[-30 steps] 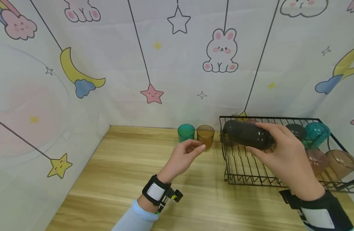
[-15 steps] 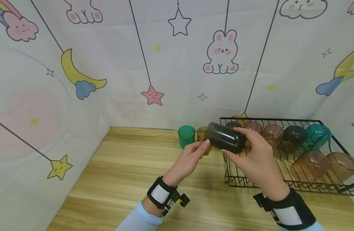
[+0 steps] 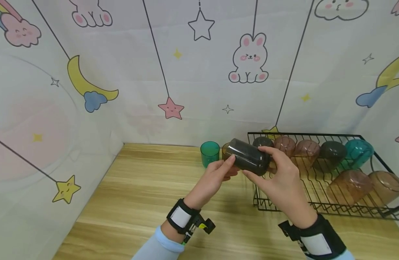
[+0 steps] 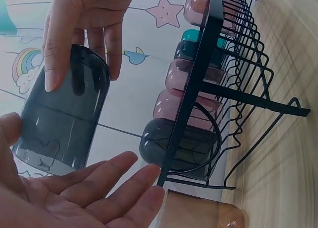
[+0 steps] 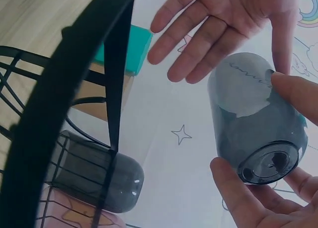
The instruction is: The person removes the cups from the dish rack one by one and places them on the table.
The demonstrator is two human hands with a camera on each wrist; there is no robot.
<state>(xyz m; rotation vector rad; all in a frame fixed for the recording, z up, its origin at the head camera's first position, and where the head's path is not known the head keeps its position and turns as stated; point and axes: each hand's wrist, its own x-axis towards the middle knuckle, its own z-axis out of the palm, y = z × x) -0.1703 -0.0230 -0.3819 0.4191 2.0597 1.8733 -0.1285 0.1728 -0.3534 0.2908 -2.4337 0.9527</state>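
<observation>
My right hand [image 3: 284,184] grips a dark grey see-through cup [image 3: 246,155] by its base end, thumb on one side and fingers on the other. The cup is tilted on its side above the table, its mouth end toward my left hand [image 3: 214,178]. That hand's thumb lies against the mouth end, and its other fingers stretch out straight, palm up, below it in the left wrist view. Behind my left hand, a teal cup [image 3: 210,153] stands upright beside an amber cup [image 3: 224,150], which the grey cup partly hides.
To the right stands a black wire rack [image 3: 284,209] holding several upturned cups: grey [image 3: 332,153], pink [image 3: 307,151], teal [image 3: 359,153] and amber [image 3: 385,186]. A patterned cloth wall [image 3: 199,79] rises behind the wooden table [image 3: 137,187].
My right hand has brought the grey cup leftward from over the rack to my left hand. My left hand has shifted slightly right, its thumb meeting the cup.
</observation>
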